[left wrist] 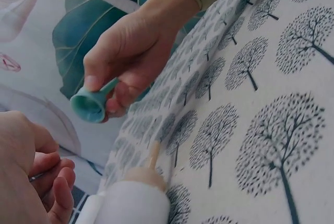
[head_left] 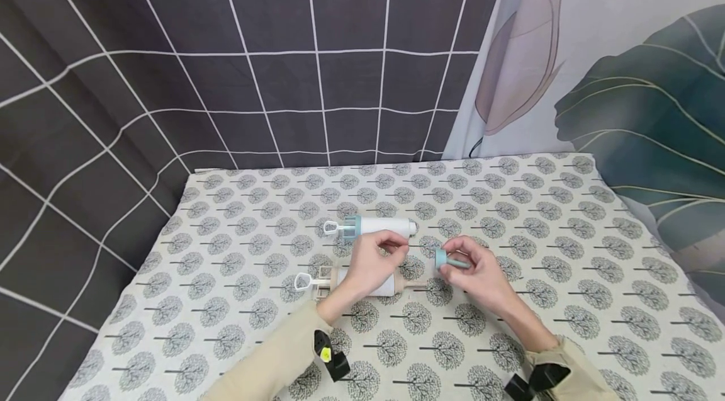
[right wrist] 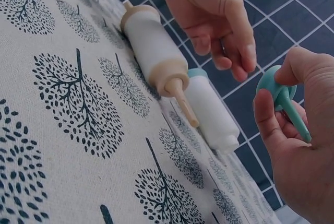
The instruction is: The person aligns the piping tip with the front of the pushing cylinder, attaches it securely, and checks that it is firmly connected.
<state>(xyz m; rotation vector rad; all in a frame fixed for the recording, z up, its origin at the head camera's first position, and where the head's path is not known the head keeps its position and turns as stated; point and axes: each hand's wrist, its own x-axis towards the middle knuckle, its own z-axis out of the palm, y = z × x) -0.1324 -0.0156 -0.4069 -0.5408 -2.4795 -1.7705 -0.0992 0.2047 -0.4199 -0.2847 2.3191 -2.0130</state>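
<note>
My right hand pinches a teal nozzle, a round hollow cap with a thin tube, between thumb and fingers above the cloth. In the left wrist view its hollow end faces the camera. My left hand is raised over the beige-ended syringe, its fingers loosely bent and holding nothing. That syringe lies on its side with a beige nozzle on its tip and a white ring handle at the other end. Behind it lies a white syringe with a teal collar; its tip has no nozzle.
A cloth printed with grey trees covers the table. Behind and to the left hangs a dark curtain with white grid lines. To the right is a pale curtain with large leaves.
</note>
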